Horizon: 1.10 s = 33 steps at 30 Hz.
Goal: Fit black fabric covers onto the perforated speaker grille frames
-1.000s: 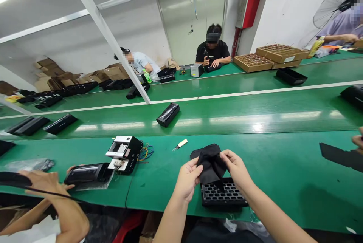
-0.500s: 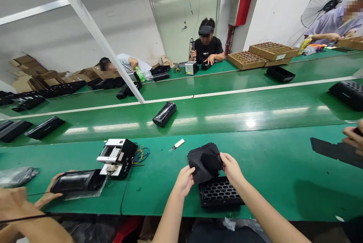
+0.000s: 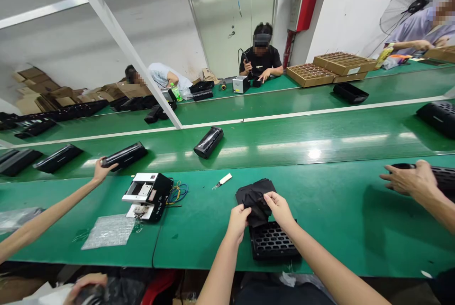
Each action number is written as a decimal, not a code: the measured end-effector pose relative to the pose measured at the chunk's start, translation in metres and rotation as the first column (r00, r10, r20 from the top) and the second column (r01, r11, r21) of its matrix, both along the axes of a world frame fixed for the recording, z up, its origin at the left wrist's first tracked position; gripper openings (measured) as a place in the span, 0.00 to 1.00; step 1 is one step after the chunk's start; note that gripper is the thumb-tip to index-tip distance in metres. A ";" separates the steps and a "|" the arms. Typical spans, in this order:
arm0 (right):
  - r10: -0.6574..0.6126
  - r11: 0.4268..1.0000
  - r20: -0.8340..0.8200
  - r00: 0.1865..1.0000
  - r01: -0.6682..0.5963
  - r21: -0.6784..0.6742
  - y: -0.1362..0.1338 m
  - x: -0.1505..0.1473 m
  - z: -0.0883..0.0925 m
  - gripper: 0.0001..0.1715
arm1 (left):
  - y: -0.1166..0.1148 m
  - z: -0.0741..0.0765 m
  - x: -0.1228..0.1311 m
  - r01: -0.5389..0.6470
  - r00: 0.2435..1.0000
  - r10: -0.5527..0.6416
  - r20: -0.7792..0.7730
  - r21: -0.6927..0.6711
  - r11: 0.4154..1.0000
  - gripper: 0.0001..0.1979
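Observation:
My left hand (image 3: 238, 223) pinches the near left edge of a thin black sheet (image 3: 256, 206) between thumb and fingers. On the sheet's right side, my right hand (image 3: 280, 207) is closed on a crumpled part of it. More black sheet (image 3: 255, 188) with ragged edges shows just behind; whether it is a separate layer I cannot tell. Below my hands, a black housing with a slotted grille (image 3: 274, 242) lies on the green bench, its far edge partly covered by the sheet and my right hand.
White-handled snips (image 3: 223, 180) lie beyond my hands. Left stands a black-and-white machine (image 3: 147, 197) with cables, beside bubble wrap (image 3: 108, 232). Black housings (image 3: 209, 142) sit on the green belt (image 3: 284, 141). A co-worker's arm (image 3: 57, 212) reaches across at left; another's hand (image 3: 414, 179) is at right.
My right hand has moved left, nearer my left hand, and the sheet is more bunched. The left co-worker's housing went from bench to belt. At right, a co-worker's hand now covers a housing.

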State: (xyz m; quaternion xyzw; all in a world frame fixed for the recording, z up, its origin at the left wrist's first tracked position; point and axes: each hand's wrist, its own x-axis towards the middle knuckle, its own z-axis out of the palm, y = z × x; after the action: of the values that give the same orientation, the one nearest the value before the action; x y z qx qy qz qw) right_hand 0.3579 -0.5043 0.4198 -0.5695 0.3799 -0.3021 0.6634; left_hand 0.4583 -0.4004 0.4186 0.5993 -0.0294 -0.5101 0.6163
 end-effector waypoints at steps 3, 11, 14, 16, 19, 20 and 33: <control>-0.196 0.968 0.064 0.978 0.183 0.173 -0.015 -0.013 -0.007 0.21 | 0.009 -0.005 0.015 -0.106 0.994 0.106 -0.028 0.003 0.994 0.09; -0.496 0.802 0.202 0.845 0.356 0.480 -0.056 -0.053 -0.025 0.20 | 0.042 -0.048 0.051 -0.115 0.982 0.070 0.174 0.263 0.958 0.07; -0.534 0.760 0.155 0.831 0.391 0.519 -0.057 -0.059 -0.021 0.19 | 0.046 -0.055 0.055 -0.133 0.945 -0.004 0.328 0.393 0.910 0.04; -0.527 0.749 0.137 0.839 0.381 0.543 -0.056 -0.062 -0.013 0.19 | 0.047 -0.055 0.057 -0.150 0.918 -0.042 0.394 0.444 0.883 0.06; -0.475 0.768 0.177 0.862 0.308 0.562 -0.053 -0.064 0.005 0.18 | 0.047 -0.047 0.059 -0.173 0.869 -0.120 0.480 0.522 0.835 0.15; -0.466 0.766 0.189 0.864 0.287 0.576 -0.052 -0.064 0.012 0.18 | 0.047 -0.042 0.058 -0.189 0.848 -0.146 0.509 0.548 0.815 0.19; -0.414 0.629 0.259 0.873 0.068 0.774 -0.019 -0.041 0.058 0.14 | -0.003 0.033 -0.052 0.013 0.995 -0.024 -0.093 -0.119 0.993 0.23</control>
State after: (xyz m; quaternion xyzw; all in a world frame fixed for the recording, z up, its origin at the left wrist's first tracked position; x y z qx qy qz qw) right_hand 0.3165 -0.5238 0.4779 -0.1127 0.3944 -0.3216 0.8534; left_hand 0.4065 -0.4038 0.4517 0.5366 -0.0360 -0.5410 0.6466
